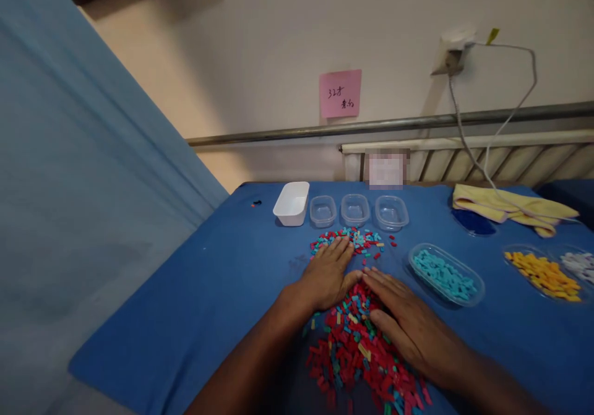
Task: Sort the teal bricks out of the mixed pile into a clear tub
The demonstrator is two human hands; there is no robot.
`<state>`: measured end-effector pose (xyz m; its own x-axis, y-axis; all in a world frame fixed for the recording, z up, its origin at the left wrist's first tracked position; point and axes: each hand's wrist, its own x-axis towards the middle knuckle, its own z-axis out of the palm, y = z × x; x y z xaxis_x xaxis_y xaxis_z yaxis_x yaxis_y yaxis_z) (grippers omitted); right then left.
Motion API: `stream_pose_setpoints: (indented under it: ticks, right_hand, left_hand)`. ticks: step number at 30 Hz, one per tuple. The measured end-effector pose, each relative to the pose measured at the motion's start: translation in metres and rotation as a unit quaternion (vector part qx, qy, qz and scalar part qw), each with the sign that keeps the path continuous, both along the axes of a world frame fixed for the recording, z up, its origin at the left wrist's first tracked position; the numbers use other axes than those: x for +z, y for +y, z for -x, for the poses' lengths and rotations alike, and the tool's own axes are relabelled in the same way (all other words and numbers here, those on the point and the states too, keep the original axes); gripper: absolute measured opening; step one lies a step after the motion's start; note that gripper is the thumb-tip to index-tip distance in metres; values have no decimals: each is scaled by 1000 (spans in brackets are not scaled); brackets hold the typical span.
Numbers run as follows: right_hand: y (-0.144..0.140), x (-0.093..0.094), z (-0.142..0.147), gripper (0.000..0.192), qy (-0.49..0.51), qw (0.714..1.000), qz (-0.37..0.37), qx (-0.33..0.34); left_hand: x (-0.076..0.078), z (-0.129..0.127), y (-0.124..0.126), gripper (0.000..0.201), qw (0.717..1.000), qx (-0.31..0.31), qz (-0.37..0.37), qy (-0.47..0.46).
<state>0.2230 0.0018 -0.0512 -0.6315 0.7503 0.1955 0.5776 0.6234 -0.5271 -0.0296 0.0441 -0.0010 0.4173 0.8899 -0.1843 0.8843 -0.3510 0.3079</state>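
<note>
My left hand (328, 274) lies flat, fingers stretched forward, with its fingertips on the near side of a small pile of mixed pieces (370, 240) in red, light blue and a few other colours. Closer to me spreads a larger heap of small pieces (346, 347), mostly red, with blue, green and yellow ones among them. Along the right side of this heap rests my right hand (403, 316), its fingers extended and pointing inward. The left thumb and the right fingertips meet or nearly meet between the two piles. Neither hand grips anything visible.
Behind the piles stand a white tub (291, 205) and three clear containers, one being a clear box (391, 212). To the right are a tray of turquoise pieces (444, 274), yellow pieces (544, 275), white pieces (579, 265) and a yellow cloth (510, 206). A white cable (459, 118) hangs down there.
</note>
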Motion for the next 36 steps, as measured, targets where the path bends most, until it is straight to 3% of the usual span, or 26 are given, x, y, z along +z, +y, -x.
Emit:
stream_pose_setpoints:
  ticks: [3, 6, 11, 17, 21, 26, 28, 31, 33, 36]
  right_hand:
    - [-2, 4, -1, 63, 6, 999, -31, -23]
    - [-3, 6, -2, 61, 5, 998, -56, -22]
    - [-8, 8, -18, 48, 70, 991, -112, 15]
    - [0, 14, -23, 29, 177, 974, -136, 40]
    - [2, 16, -19, 24, 195, 972, -119, 51]
    - [-2, 26, -19, 26, 174, 976, -123, 45]
    - [0, 32, -25, 27, 154, 973, -172, 3]
    - [10, 32, -41, 39, 102, 959, -225, -142]
    - [19, 24, -56, 55, 62, 946, -209, -238]
    - [32, 6, -74, 77, 11, 945, -147, -292]
  left_hand:
    - [8, -5, 0, 89, 1000, -11, -7, -6]
    - [10, -16, 21, 86, 999, -35, -23, -19]
    - [-2, -23, 63, 81, 997, -42, -45, -47]
    - [-12, -20, 89, 76, 990, -6, -100, -102]
    - [-12, -20, 83, 78, 997, -33, -49, -46]
    - [4, -17, 49, 87, 997, -80, -10, 9]
    - [12, -23, 44, 85, 996, -83, -22, 12]
    - [16, -43, 55, 79, 994, -98, -46, -6]
    - [12, -60, 70, 75, 990, -134, -50, -19]
    - [3, -77, 85, 72, 985, -167, -51, -10]
